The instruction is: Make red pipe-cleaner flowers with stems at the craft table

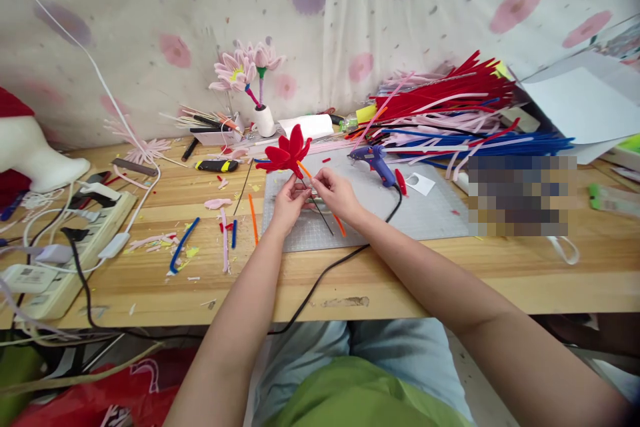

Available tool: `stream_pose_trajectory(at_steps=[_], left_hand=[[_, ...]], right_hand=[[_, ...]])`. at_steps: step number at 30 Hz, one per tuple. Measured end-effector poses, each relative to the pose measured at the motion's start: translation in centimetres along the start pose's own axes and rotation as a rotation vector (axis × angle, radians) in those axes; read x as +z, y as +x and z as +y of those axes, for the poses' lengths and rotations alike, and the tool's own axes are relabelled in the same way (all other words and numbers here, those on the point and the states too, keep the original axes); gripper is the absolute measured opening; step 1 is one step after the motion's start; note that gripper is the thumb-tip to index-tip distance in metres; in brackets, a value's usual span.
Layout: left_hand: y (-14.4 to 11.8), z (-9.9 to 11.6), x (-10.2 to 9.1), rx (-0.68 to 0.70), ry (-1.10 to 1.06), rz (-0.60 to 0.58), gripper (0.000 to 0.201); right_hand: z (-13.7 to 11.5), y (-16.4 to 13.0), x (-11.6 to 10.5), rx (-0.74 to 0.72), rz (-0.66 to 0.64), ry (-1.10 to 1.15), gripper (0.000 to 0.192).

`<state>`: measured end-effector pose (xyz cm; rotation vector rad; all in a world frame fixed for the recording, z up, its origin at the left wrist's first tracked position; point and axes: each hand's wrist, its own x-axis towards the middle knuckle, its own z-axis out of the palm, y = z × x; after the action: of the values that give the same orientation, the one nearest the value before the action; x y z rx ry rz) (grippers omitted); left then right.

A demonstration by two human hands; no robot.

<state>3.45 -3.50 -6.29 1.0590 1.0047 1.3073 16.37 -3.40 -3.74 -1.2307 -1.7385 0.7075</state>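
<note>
A red pipe-cleaner flower (284, 153) on a thin dark stem (325, 221) is held up over the grey cutting mat (420, 220). My left hand (289, 203) is closed round the stem just under the petals. Pinched in my right hand (336, 195) is an orange pipe cleaner (304, 170); its upper end touches the base of the flower and its lower end sticks out below the hand. Right of my hands, a blue glue gun (376, 163) lies on the mat beside a white card with a hole (420, 184).
Red, pink and blue pipe cleaners (450, 93) are heaped at the back right. Pink flowers stand in a white vase (264, 120). A utility knife (216, 165) and cut scraps lie to the left, near a power strip (85, 253). The glue gun's black cord (320, 283) crosses the table front.
</note>
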Motion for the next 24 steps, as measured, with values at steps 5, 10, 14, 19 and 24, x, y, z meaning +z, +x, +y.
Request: stream_pose_trajectory(at_steps=[5, 10, 14, 19, 24], left_hand=[[-0.1, 0.0, 0.0, -0.003, -0.003, -0.011, 0.057], [-0.2, 0.1, 0.2, -0.005, -0.004, 0.007, 0.057], [-0.2, 0.1, 0.2, -0.01, -0.002, 0.014, 0.058], [0.0, -0.1, 0.3, -0.018, -0.014, 0.038, 0.059], [0.1, -0.2, 0.4, -0.032, -0.016, 0.054, 0.059]], right_hand=[[0.3, -0.9, 1.1, 0.011, -0.015, -0.044, 0.019], [0.8, -1.3, 1.8, -0.008, 0.048, -0.121, 0.021], [0.9, -1.3, 2.0, -0.016, 0.056, -0.191, 0.021], [1.0, -1.2, 2.1, 0.003, 0.058, -0.242, 0.021], [1.0, -1.1, 2.2, 0.001, 0.064, -0.26, 0.02]])
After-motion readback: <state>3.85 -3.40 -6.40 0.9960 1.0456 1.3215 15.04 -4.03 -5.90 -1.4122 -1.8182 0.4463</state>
